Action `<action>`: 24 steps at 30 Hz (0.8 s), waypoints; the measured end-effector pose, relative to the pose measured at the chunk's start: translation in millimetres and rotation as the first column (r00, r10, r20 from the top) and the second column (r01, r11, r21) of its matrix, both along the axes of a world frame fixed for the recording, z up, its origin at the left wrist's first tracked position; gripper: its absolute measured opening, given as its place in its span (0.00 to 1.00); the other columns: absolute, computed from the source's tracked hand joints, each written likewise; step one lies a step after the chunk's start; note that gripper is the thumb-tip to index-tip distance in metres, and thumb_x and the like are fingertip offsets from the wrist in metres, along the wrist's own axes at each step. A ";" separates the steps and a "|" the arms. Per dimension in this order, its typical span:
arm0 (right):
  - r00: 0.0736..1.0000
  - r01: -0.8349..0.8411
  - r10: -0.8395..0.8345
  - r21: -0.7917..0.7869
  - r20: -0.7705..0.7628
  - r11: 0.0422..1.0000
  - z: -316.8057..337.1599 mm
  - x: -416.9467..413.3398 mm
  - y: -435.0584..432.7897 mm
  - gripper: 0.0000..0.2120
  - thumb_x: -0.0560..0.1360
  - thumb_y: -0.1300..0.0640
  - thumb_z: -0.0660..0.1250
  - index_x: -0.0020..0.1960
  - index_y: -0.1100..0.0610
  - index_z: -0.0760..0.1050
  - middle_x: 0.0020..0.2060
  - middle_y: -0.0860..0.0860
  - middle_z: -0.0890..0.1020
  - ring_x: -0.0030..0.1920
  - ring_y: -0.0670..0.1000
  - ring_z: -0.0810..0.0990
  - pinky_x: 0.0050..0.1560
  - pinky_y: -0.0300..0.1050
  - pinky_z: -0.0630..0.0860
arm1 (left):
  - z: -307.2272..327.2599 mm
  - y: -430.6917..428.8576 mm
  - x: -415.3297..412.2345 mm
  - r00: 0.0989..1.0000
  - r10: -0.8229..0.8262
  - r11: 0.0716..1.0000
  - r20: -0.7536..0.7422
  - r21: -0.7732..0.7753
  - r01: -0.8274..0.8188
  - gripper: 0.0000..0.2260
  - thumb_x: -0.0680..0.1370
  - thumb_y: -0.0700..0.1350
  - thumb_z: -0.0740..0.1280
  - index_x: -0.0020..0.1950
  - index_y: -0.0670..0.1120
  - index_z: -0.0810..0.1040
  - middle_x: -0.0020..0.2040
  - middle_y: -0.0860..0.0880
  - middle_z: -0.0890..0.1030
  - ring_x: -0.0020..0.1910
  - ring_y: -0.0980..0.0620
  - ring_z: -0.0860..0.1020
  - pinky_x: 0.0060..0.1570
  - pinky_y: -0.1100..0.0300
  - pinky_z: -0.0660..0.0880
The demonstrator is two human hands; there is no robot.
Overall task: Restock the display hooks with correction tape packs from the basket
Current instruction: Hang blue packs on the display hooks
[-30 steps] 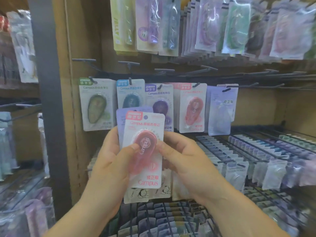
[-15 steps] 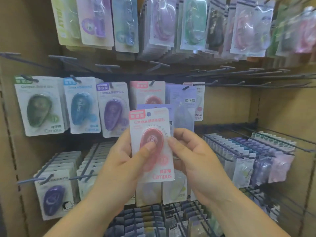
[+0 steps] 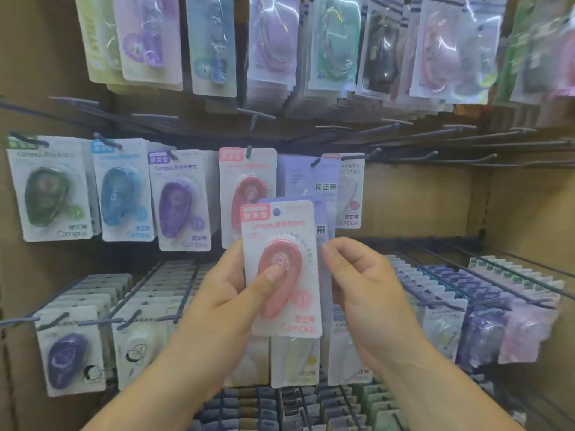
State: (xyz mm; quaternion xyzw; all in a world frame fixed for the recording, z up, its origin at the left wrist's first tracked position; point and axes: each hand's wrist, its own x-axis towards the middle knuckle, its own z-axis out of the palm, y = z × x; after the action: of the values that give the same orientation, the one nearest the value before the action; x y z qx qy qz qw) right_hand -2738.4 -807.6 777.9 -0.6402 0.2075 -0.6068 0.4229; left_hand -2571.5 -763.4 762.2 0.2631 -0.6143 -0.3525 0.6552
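Note:
My left hand [image 3: 230,293] grips a red correction tape pack [image 3: 280,269], thumb on its blister, upright in front of the display. A purple pack [image 3: 322,217] sits right behind it, only its top and right edge showing. My right hand [image 3: 367,300] curls around that right edge, thumb near the red card. Just above hangs another red pack [image 3: 247,178] on a hook [image 3: 249,150]. Beside it hang green [image 3: 46,194], blue [image 3: 123,194] and purple [image 3: 179,206] packs. The basket is not in view.
Several bare hooks [image 3: 435,157] stick out at the middle right. Full rows of packs [image 3: 466,293] hang on long lower hooks. Bagged items [image 3: 336,45] hang along the top. A cardboard wall [image 3: 525,200] closes the right side.
The view has swung left to right across the display and closer. Both hands have carried the packs up to just under the hanging red pack. My right thumb has slid off the red card's edge.

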 end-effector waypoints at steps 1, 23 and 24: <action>0.999 0.042 -0.042 -0.031 -0.005 0.999 -1.0 -0.5 -3.6 0.13 0.83 0.55 0.63 0.47 0.62 0.81 0.44 0.62 0.85 0.43 0.59 0.83 0.43 0.58 0.80 | 1.5 0.9 -1.3 1.000 0.011 1.000 0.004 0.009 -0.011 0.13 0.79 0.48 0.73 0.63 0.60 0.83 0.61 0.50 0.86 0.60 0.50 0.85 0.54 0.54 0.84; 0.931 0.356 -0.364 -0.131 -0.040 0.925 41.3 -8.4 -46.4 0.13 0.86 0.50 0.57 0.50 0.55 0.77 0.45 0.47 0.84 0.44 0.43 0.84 0.40 0.38 0.79 | 68.1 -22.4 24.2 0.888 0.445 0.893 0.115 0.010 -0.449 0.10 0.83 0.57 0.68 0.62 0.57 0.81 0.52 0.53 0.88 0.43 0.52 0.86 0.23 0.59 0.72; 0.930 0.358 -0.366 -0.134 -0.038 0.924 41.4 -8.1 -46.4 0.13 0.86 0.50 0.57 0.50 0.55 0.77 0.45 0.47 0.84 0.44 0.43 0.84 0.40 0.39 0.79 | 68.7 -23.9 23.9 0.888 0.447 0.893 0.112 0.012 -0.451 0.10 0.83 0.57 0.68 0.62 0.57 0.81 0.52 0.53 0.88 0.43 0.52 0.86 0.23 0.59 0.72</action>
State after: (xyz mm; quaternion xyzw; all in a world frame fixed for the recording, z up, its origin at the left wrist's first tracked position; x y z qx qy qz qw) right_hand -2746.5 -854.1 819.3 -0.6345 0.2969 -0.6660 0.2562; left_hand -2547.6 -787.3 830.8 0.4285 -0.5640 -0.1887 0.6802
